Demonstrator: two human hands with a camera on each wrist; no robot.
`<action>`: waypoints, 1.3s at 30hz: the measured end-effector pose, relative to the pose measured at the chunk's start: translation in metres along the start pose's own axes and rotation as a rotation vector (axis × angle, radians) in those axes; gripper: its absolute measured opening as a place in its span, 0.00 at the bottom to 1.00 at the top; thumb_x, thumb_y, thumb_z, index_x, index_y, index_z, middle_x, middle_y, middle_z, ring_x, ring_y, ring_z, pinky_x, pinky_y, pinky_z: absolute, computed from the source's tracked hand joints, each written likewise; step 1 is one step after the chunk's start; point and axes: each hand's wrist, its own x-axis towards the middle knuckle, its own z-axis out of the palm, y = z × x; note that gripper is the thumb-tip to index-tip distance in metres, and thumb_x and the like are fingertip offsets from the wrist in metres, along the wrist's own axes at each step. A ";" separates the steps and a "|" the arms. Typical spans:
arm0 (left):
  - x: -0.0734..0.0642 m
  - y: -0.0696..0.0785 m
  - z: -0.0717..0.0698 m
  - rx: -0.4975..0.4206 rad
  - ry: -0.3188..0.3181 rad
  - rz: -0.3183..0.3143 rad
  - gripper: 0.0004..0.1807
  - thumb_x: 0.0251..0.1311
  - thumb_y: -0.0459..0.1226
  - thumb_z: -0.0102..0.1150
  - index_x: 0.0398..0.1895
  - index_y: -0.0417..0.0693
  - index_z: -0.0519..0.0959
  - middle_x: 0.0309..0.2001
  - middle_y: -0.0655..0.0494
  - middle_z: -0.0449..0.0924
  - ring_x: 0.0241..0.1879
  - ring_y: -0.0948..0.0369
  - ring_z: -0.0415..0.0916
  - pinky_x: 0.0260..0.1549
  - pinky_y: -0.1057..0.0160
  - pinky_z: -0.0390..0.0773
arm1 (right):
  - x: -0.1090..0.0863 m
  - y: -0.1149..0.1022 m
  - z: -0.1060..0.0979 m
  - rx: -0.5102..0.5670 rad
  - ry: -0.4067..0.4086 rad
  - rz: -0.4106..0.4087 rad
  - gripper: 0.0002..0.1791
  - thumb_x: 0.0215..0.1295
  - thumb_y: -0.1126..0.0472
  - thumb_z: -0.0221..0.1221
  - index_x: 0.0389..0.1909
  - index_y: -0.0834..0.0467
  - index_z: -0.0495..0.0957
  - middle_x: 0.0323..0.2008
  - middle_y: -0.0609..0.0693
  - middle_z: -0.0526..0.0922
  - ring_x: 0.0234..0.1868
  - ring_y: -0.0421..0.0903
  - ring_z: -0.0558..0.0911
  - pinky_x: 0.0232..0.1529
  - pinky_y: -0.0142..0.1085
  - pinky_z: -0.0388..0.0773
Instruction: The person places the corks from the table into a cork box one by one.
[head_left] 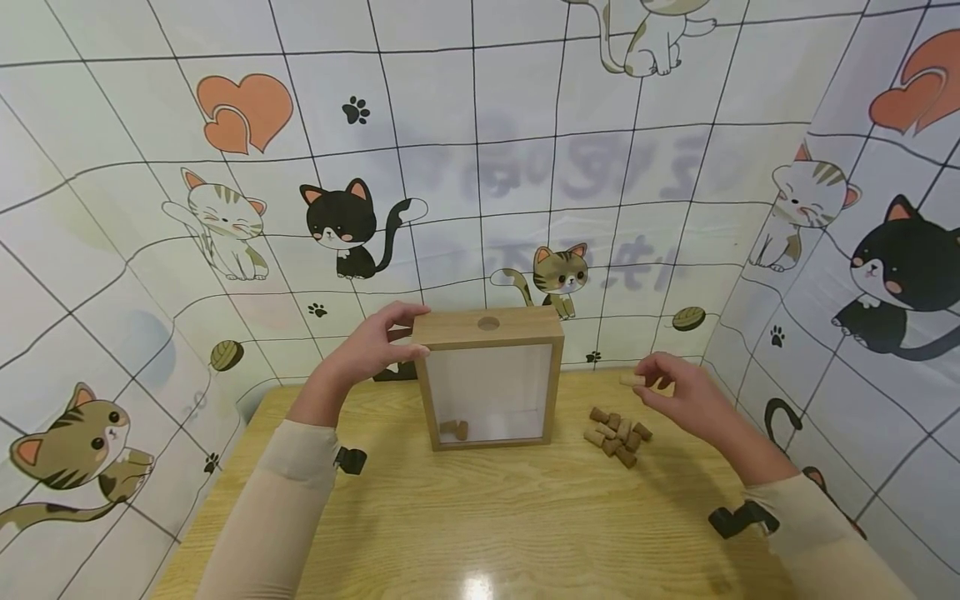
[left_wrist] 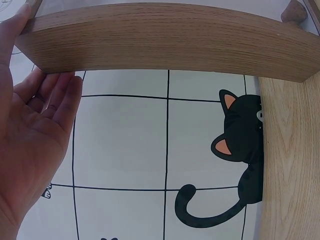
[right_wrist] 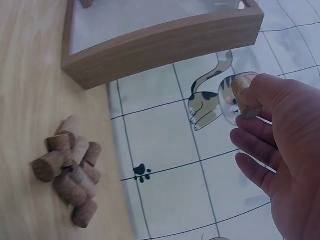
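An upright wooden shadow box (head_left: 450, 331) with a clear front and a round hole in its top stands on the table. My left hand (head_left: 363, 348) grips its upper left corner, thumb toward the front and fingers around the back. A couple of corks (head_left: 461, 430) lie inside at the bottom left. Off to the box's right, my right hand (head_left: 688, 398) pinches a single cork (right_wrist: 244, 96) between thumb and fingertips, raised above the table. Below that hand is a loose heap of several corks (head_left: 625, 429).
The light wood table (head_left: 420, 525) ends at a wall cloth (head_left: 480, 183) printed with cats, right behind the box. More of this cloth (head_left: 840, 275) rises at the right side. Each wrist wears a black strap piece (head_left: 351, 460).
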 end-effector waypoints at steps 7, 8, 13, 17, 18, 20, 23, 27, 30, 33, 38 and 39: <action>0.000 -0.003 -0.001 0.001 0.001 0.006 0.41 0.68 0.43 0.80 0.81 0.57 0.71 0.77 0.53 0.69 0.80 0.41 0.66 0.71 0.41 0.77 | 0.021 -0.011 -0.008 -0.003 0.002 0.009 0.12 0.70 0.71 0.73 0.48 0.55 0.84 0.39 0.41 0.86 0.39 0.37 0.83 0.39 0.33 0.81; 0.001 -0.003 -0.001 0.003 0.003 0.006 0.41 0.68 0.43 0.80 0.81 0.57 0.72 0.77 0.53 0.69 0.80 0.42 0.66 0.71 0.42 0.77 | 0.023 -0.013 -0.010 0.001 0.005 0.002 0.13 0.70 0.71 0.73 0.48 0.54 0.84 0.38 0.41 0.86 0.39 0.37 0.83 0.38 0.34 0.80; 0.002 -0.003 0.001 0.010 0.006 0.010 0.40 0.68 0.43 0.80 0.81 0.58 0.72 0.77 0.53 0.69 0.80 0.41 0.65 0.72 0.41 0.75 | 0.039 -0.022 -0.013 0.043 0.012 -0.011 0.12 0.71 0.71 0.72 0.47 0.53 0.84 0.38 0.42 0.85 0.38 0.38 0.83 0.37 0.31 0.79; 0.001 -0.003 0.001 0.013 0.011 0.012 0.40 0.68 0.43 0.79 0.81 0.58 0.72 0.77 0.52 0.69 0.80 0.41 0.65 0.71 0.40 0.76 | 0.054 -0.034 -0.014 0.072 0.008 0.001 0.10 0.73 0.68 0.71 0.48 0.53 0.84 0.38 0.43 0.86 0.37 0.41 0.83 0.34 0.34 0.79; 0.000 -0.003 0.001 0.012 0.014 0.010 0.40 0.68 0.42 0.79 0.81 0.58 0.72 0.76 0.53 0.69 0.79 0.41 0.65 0.71 0.41 0.76 | 0.058 -0.037 -0.014 0.084 0.008 0.005 0.10 0.74 0.68 0.71 0.48 0.53 0.84 0.39 0.44 0.86 0.37 0.42 0.83 0.34 0.35 0.79; -0.001 -0.002 0.001 0.013 0.014 0.011 0.40 0.68 0.42 0.79 0.81 0.58 0.72 0.77 0.52 0.69 0.80 0.41 0.65 0.71 0.40 0.76 | 0.066 -0.042 -0.014 0.106 0.010 0.008 0.09 0.74 0.67 0.71 0.49 0.53 0.85 0.38 0.45 0.86 0.37 0.43 0.83 0.34 0.36 0.79; -0.001 -0.003 0.001 0.012 0.014 0.009 0.39 0.69 0.42 0.79 0.81 0.58 0.72 0.77 0.53 0.69 0.80 0.42 0.65 0.71 0.41 0.76 | 0.077 -0.048 -0.012 0.112 0.025 -0.005 0.10 0.74 0.67 0.71 0.50 0.53 0.85 0.38 0.45 0.85 0.37 0.43 0.83 0.36 0.35 0.78; -0.001 -0.004 0.000 0.013 0.017 0.011 0.39 0.68 0.42 0.79 0.80 0.59 0.72 0.76 0.54 0.69 0.79 0.42 0.66 0.71 0.41 0.76 | 0.093 -0.056 -0.009 0.137 0.036 -0.052 0.11 0.74 0.68 0.71 0.51 0.53 0.85 0.39 0.45 0.86 0.38 0.43 0.83 0.39 0.34 0.78; -0.002 -0.004 0.000 0.012 0.020 0.011 0.39 0.68 0.42 0.79 0.80 0.59 0.72 0.76 0.55 0.70 0.79 0.43 0.66 0.70 0.42 0.77 | 0.105 -0.062 -0.006 0.158 0.042 -0.089 0.11 0.74 0.69 0.71 0.52 0.54 0.86 0.41 0.46 0.86 0.39 0.43 0.83 0.39 0.33 0.78; -0.002 -0.003 0.000 0.007 0.020 0.010 0.39 0.68 0.42 0.79 0.80 0.60 0.72 0.76 0.55 0.69 0.79 0.44 0.66 0.69 0.42 0.78 | 0.116 -0.067 -0.003 0.174 0.043 -0.113 0.11 0.74 0.68 0.71 0.53 0.57 0.87 0.42 0.47 0.87 0.39 0.44 0.84 0.38 0.33 0.78; -0.002 -0.003 0.001 0.008 0.015 0.020 0.40 0.68 0.43 0.79 0.80 0.58 0.72 0.76 0.54 0.69 0.78 0.44 0.67 0.69 0.40 0.77 | 0.129 -0.073 0.002 0.201 0.012 -0.086 0.11 0.74 0.67 0.72 0.53 0.57 0.87 0.42 0.48 0.87 0.40 0.45 0.84 0.38 0.34 0.79; -0.002 -0.003 0.001 0.009 0.012 0.020 0.40 0.68 0.43 0.79 0.80 0.59 0.72 0.76 0.54 0.69 0.78 0.43 0.66 0.69 0.40 0.77 | 0.131 -0.075 0.002 0.205 0.006 -0.078 0.11 0.74 0.66 0.72 0.54 0.57 0.87 0.42 0.48 0.87 0.40 0.45 0.84 0.38 0.34 0.79</action>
